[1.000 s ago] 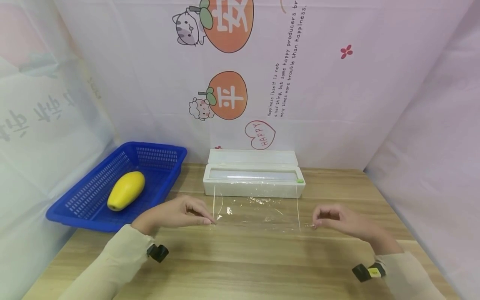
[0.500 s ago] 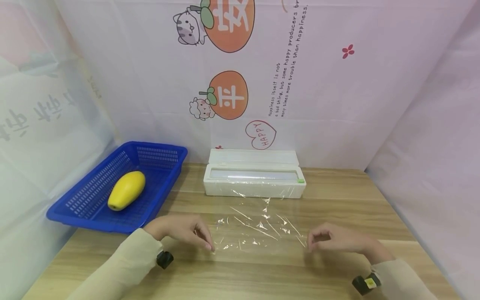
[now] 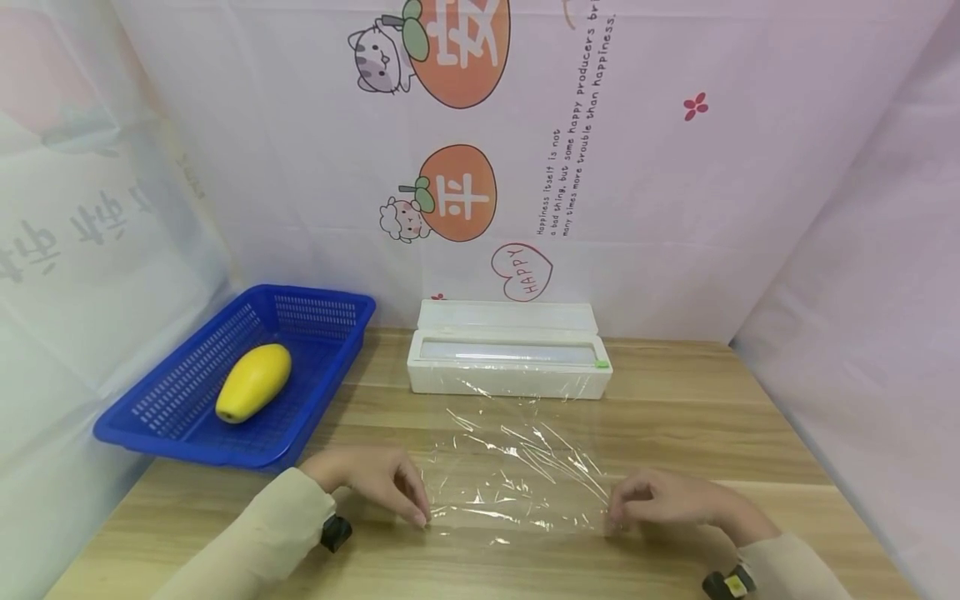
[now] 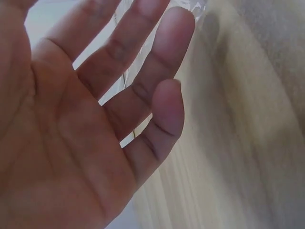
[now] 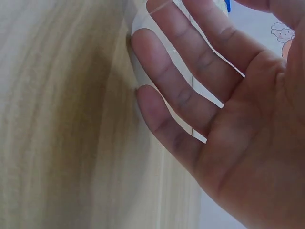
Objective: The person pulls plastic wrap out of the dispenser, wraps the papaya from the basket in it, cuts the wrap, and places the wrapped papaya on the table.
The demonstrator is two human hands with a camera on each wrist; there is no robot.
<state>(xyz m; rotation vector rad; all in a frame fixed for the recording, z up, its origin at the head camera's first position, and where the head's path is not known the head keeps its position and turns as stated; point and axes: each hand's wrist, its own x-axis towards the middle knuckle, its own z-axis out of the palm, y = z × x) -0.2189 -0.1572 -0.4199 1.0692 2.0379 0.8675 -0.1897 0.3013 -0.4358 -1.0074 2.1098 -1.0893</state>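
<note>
The thin plastic film (image 3: pixel 517 475) is clear; the long box (image 3: pixel 510 335), white; the rectangular plastic basket (image 3: pixel 187 455), blue; the oblong fruit (image 3: pixel 253 383), yellow; the wooden bench (image 3: pixel 675 400), brown-grained.

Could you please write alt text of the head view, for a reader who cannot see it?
A left hand and a right hand pinch clear film reaching from an open white box on a wood-grain table. A blue basket at left holds a yellow fruit.

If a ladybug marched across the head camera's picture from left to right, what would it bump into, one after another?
Blue basket with a yellow fruit inside → left hand → clear plastic wrap → right hand.
</note>
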